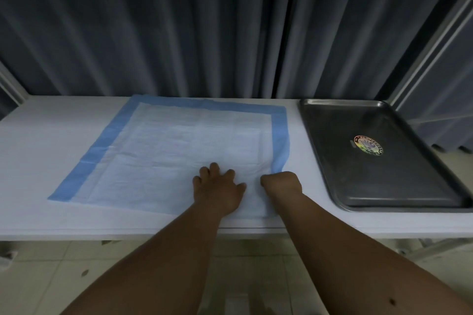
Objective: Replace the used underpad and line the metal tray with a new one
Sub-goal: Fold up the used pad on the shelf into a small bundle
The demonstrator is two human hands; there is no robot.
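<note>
Right hand (281, 183) pinching near-right corner of blue-bordered white underpad (179, 146), left hand (218, 188) pressing flat beside; bare rectangular metal tray (330, 161) lying rightward on white surface (38, 161).

No text, number or brand name can be read anywhere in the view. The sole marking is a round, multicoloured holographic sticker (368, 145) on the bare floor of the rectangular grey metal tray (332, 161), at about 3 o'clock in the view. The sticker has a reddish upper rim, a green lower rim and a pale fan-like emblem at its centre. Small characters appear to ring its edge, but they are too blurred and too small to make out. A short pale mark lies just beside the sticker at its 9 o'clock; it too is illegible.
</note>
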